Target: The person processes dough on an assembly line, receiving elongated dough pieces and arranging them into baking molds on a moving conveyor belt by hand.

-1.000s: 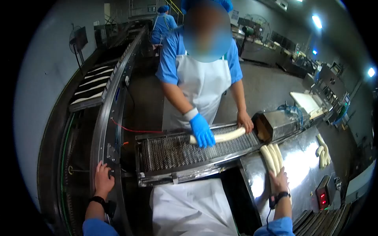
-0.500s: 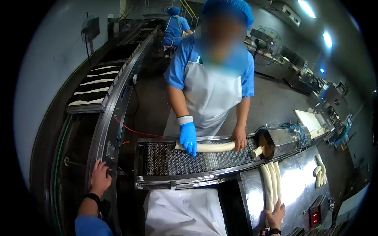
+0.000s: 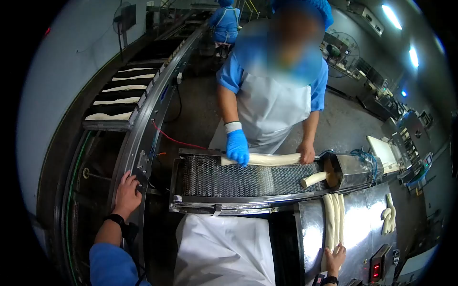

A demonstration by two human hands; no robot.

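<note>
My left hand (image 3: 126, 193) lies with its fingers stretched out on the metal rail (image 3: 125, 176) of the tray conveyor at left. At lower right, my right hand (image 3: 335, 260) rests over the near end of several long pale dough strips (image 3: 334, 217), its fingers apart and touching them. The strips lie side by side on a shiny steel table (image 3: 360, 209). Across from me, a co-worker's gloved hand (image 3: 237, 147) and bare hand (image 3: 307, 153) hold another dough strip (image 3: 272, 159) along the far side of a mesh belt (image 3: 224, 178).
A short dough piece (image 3: 313, 179) sticks out of a metal housing (image 3: 355, 170) on the belt's right. Twisted dough (image 3: 389, 214) and a red-lit display (image 3: 377, 269) are on the steel table. Trays with dough (image 3: 112, 116) stand at left. White cloth (image 3: 224, 250) hangs before me.
My view has shifted, so the scene sits differently in the picture. The dough piece at the housing sticks out farther. Both my hands stay at the same places on rail and strips.
</note>
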